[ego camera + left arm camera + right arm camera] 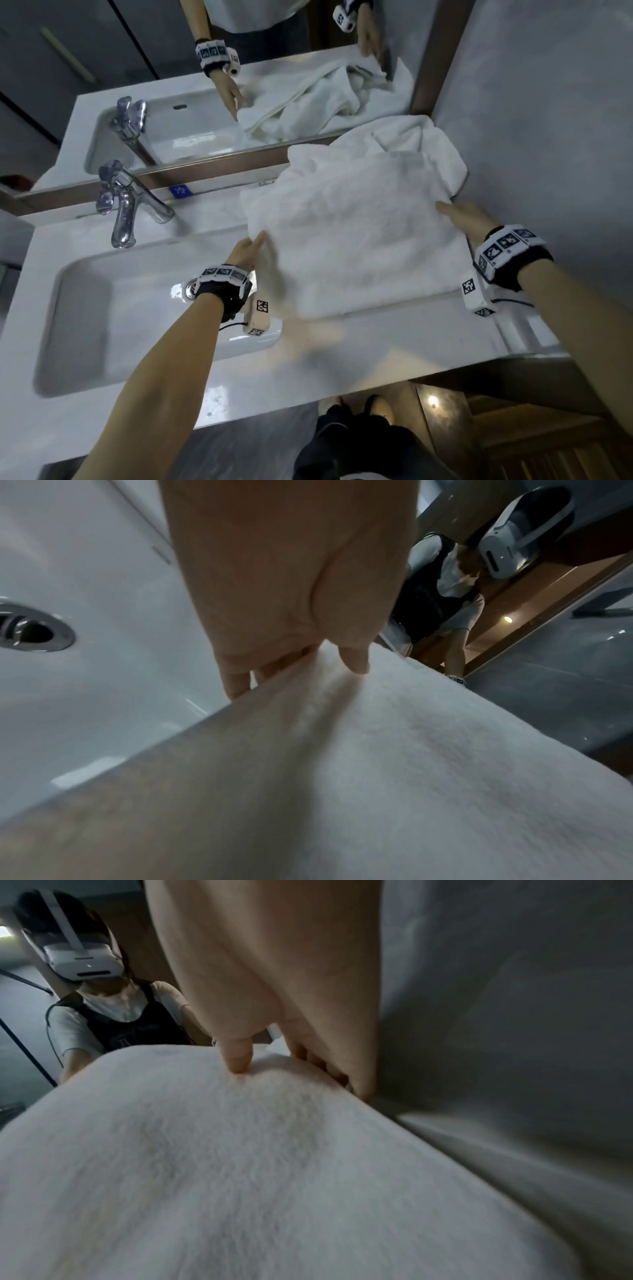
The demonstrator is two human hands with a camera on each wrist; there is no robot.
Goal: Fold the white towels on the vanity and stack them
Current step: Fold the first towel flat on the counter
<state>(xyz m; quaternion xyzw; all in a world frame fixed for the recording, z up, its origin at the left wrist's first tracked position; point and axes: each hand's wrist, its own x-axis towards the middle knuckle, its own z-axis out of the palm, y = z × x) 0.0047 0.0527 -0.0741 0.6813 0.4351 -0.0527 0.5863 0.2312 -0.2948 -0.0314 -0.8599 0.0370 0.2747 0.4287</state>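
Note:
A folded white towel (356, 233) is held just above the vanity counter (394, 332), to the right of the sink. My left hand (251, 245) pinches its left edge, thumb on top and fingers underneath, as the left wrist view shows on the towel (394, 764) with the thumb (354, 661). My right hand (459, 214) pinches the right edge, thumb (238, 1058) on the towel (240, 1164), fingers below. A second, crumpled white towel (411, 140) lies behind it in the back right corner against the mirror and wall.
The white sink basin (113, 308) with its drain (186, 289) lies left of the towels. A chrome faucet (126, 202) stands at the basin's back. The mirror (205, 85) runs along the rear. A grey wall (548, 120) closes the right side.

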